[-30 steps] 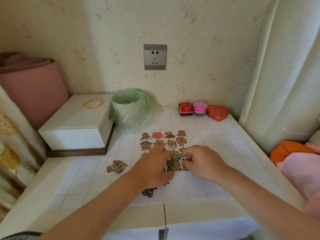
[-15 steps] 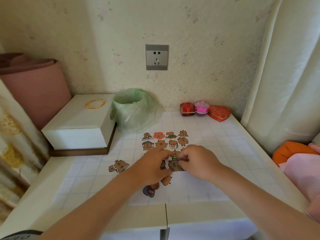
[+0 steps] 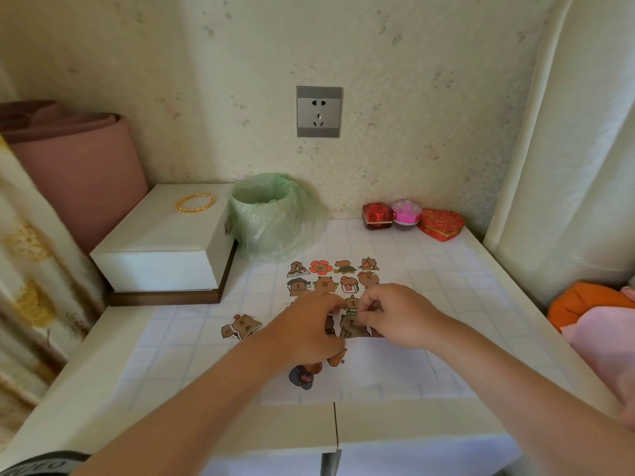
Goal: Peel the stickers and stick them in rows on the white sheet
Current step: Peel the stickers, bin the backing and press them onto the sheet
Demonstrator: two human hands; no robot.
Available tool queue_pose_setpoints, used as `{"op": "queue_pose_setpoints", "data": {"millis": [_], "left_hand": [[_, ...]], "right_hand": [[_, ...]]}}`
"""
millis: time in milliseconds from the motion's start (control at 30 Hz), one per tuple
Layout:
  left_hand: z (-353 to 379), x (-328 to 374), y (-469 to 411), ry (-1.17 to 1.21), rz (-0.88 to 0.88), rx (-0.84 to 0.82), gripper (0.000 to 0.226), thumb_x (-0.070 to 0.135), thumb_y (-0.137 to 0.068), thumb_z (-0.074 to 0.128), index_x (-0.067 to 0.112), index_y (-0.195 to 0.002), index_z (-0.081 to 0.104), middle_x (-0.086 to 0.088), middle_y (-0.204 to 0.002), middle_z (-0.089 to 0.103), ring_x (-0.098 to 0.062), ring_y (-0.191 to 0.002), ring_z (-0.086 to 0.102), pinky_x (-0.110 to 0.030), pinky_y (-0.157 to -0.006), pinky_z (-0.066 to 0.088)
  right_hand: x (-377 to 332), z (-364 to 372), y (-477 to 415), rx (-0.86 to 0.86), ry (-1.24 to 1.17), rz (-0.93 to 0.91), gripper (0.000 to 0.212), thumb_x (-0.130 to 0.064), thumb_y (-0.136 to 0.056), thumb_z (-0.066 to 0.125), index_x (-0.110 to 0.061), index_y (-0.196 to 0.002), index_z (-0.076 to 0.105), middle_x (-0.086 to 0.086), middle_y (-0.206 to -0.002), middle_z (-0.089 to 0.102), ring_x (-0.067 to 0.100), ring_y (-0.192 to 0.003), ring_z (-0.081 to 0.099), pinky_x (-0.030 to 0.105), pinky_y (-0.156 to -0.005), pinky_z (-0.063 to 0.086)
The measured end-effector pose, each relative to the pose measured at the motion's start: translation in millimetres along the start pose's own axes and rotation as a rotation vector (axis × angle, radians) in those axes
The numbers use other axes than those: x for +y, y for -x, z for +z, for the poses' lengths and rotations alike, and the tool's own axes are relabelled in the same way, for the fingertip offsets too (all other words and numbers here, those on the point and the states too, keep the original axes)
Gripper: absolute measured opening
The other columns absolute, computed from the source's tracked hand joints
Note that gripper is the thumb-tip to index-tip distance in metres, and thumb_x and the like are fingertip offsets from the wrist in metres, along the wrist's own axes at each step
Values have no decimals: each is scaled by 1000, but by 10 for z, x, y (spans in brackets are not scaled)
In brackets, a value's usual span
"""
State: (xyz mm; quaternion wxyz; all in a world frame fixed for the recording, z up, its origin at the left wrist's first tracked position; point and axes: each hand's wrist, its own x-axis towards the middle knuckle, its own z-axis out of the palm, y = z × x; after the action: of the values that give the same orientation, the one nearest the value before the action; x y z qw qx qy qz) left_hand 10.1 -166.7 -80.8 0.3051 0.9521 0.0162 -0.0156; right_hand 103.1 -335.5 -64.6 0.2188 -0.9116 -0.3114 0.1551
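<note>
A white sheet [image 3: 385, 369] lies on the gridded table top, with two full rows of brown cartoon-animal stickers [image 3: 335, 276] at its far end. My left hand [image 3: 309, 331] rests on the sheet's middle, its fingers curled over a third row and hiding part of it. My right hand [image 3: 395, 314] meets it from the right and pinches a small green-and-brown sticker [image 3: 352, 303] between thumb and forefinger, just above the sheet. Loose unpeeled stickers lie left of the sheet [image 3: 240, 326] and under my left wrist [image 3: 304, 376].
A small bin lined with a green bag [image 3: 271, 218] stands behind the sheet. A white box [image 3: 161, 249] with a gold bangle [image 3: 195, 202] on it sits at the left. Three red and pink gift boxes [image 3: 412, 218] line the wall. A curtain hangs at the right.
Both hands have stayed over the third sticker row. My right hand's pinch has drawn closer to my left fingertips, and the view has shifted slightly.
</note>
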Motion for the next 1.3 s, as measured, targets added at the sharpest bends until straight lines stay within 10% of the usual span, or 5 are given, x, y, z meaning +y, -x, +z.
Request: {"op": "queue_pose_setpoints", "data": {"millis": [433, 667, 867, 967, 1300], "left_hand": [[2, -14, 7, -178, 16, -95, 65, 32, -85, 70, 38, -144, 44, 9, -130, 39, -17, -123, 30, -35, -101, 38], [13, -13, 50, -229, 119, -20, 52, 28, -82, 70, 31, -128, 46, 10, -128, 39, -11, -112, 33, -27, -91, 35], [25, -61, 77, -268, 182, -12, 31, 30, -87, 66, 32, -117, 60, 16, -125, 46, -9, -111, 36, -31, -96, 40], [41, -95, 96, -346, 224, 16, 39, 33, -90, 62, 30, -128, 58, 14, -133, 46, -10, -118, 38, -33, -97, 42], [238, -250, 288, -623, 403, 152, 50, 40, -98, 33, 20, -134, 63, 6, -136, 61, -16, -124, 58, -40, -95, 53]], "right_hand": [[-23, 17, 121, 113, 156, -128, 8, -42, -89, 68, -34, -91, 68, -14, -95, 68, 7, -89, 61, 30, -77, 51], [-13, 145, 13, 147, 154, -41, 9, -42, -88, 67, -33, -91, 68, -15, -86, 67, 9, -84, 63, 26, -67, 48], [27, 115, -18, 136, 136, -59, 52, -33, -93, 61, -39, -143, 47, -8, -105, 69, 16, -102, 62, 26, -69, 44], [67, 118, 6, 188, 188, -83, 41, -31, -98, 55, -35, -139, 53, -6, -120, 69, 18, -110, 63, 31, -82, 50], [230, 372, 267, 318, 575, -345, 25, -16, -76, 62, -27, -96, 71, -6, -97, 59, 17, -78, 57, 29, -49, 42]]}}
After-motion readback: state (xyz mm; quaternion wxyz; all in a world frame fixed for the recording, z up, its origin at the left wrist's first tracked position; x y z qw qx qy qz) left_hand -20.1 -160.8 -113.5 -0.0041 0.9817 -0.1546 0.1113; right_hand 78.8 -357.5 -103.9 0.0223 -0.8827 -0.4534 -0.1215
